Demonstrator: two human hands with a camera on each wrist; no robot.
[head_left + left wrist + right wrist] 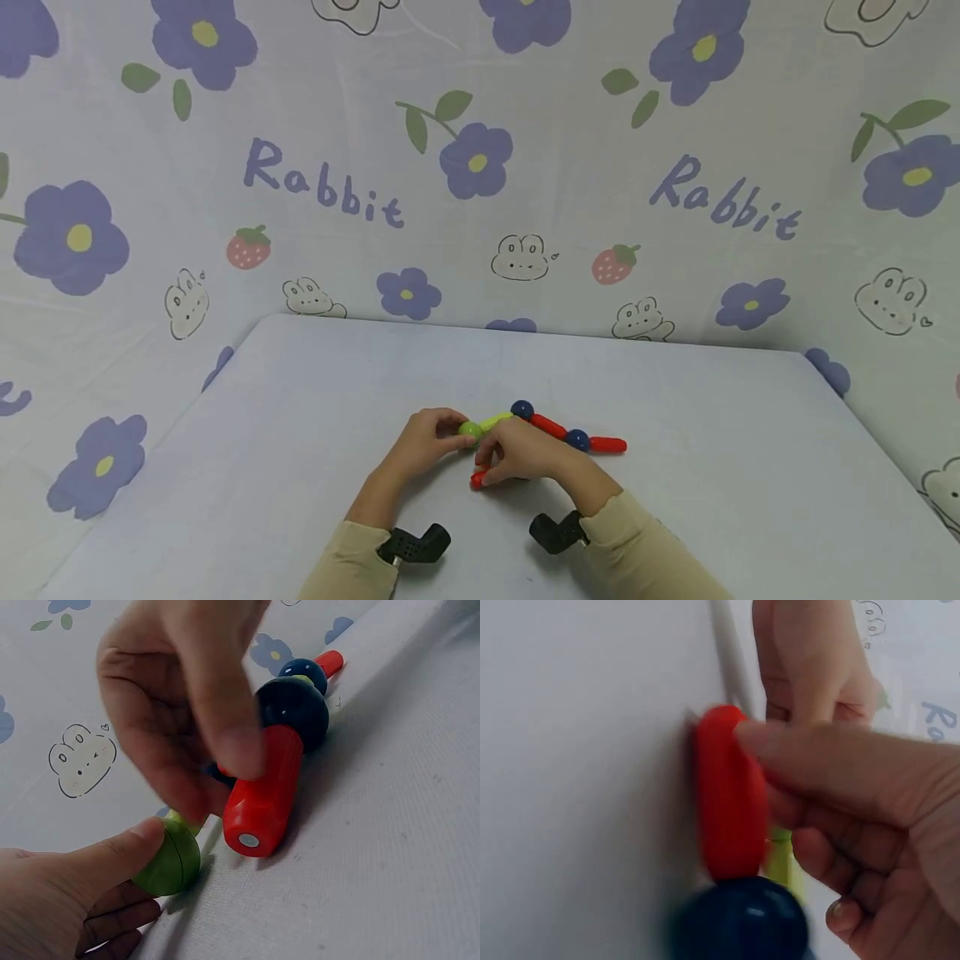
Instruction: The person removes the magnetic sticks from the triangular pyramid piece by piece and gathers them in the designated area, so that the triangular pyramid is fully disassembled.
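Observation:
My left hand (422, 443) pinches a green ball (470, 430) at the left end of a chain of magnetic balls and rods. From that ball runs a yellow-green rod (495, 421), then a dark blue ball (522, 409), a red rod (549, 426), another blue ball (577, 440) and a red end rod (608, 445). My right hand (528, 450), nearer to me, pinches a separate red rod (262, 802) between thumb and fingers. A silvery disc shows in its near end. Its other end meets a dark blue ball (740, 919), which the hand hides in the head view.
The pieces lie around the middle of a white-covered table (315, 400). Behind it hangs a white cloth (555, 117) printed with flowers, rabbits and strawberries. Each wrist carries a black camera mount (415, 546) close over the tabletop.

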